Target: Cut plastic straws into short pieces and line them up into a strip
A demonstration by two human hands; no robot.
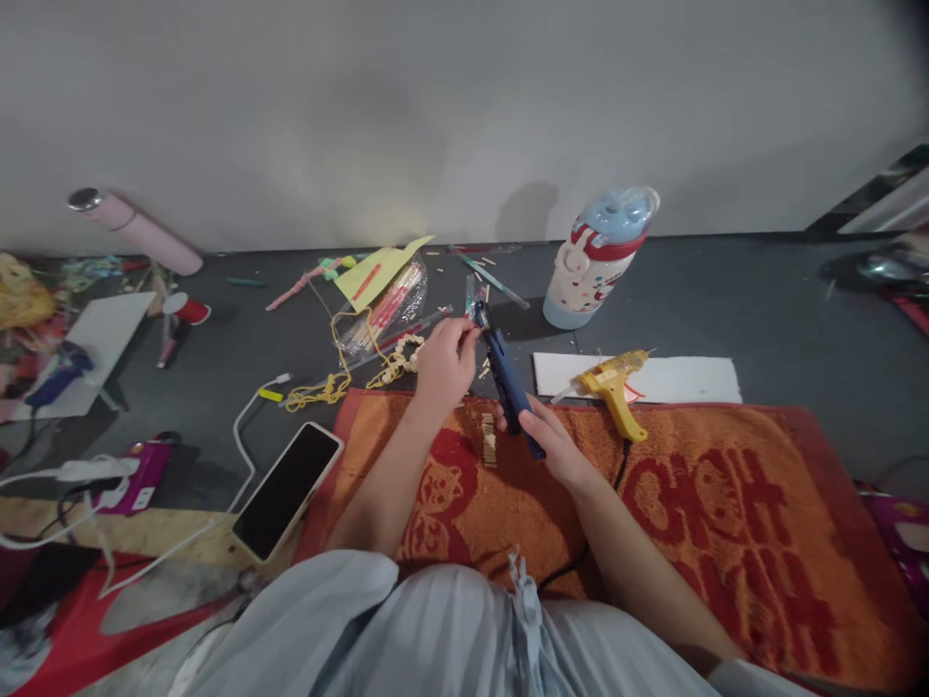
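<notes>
My right hand (548,431) is wrapped round the lower end of a dark blue hand tool (512,382) that looks like pliers. The tool tilts up and to the left, away from my body. At its jaw end, my left hand (448,363) pinches with thumb and fingertips; anything held there is too small to make out. Just below the hands, a short row of cut stick pieces (489,440) lies on the orange towel (566,503). Beyond the tool's tip are thin sticks (490,276) and small bits on the dark table.
A yellow glue gun (614,382) rests across a white board (689,378) at right. Behind it stands a white and blue bottle (599,261). Leftward lie a phone (288,492), a white cable (239,436), yellow string (319,392), a bag of sticks (388,310) and a pink flask (137,227).
</notes>
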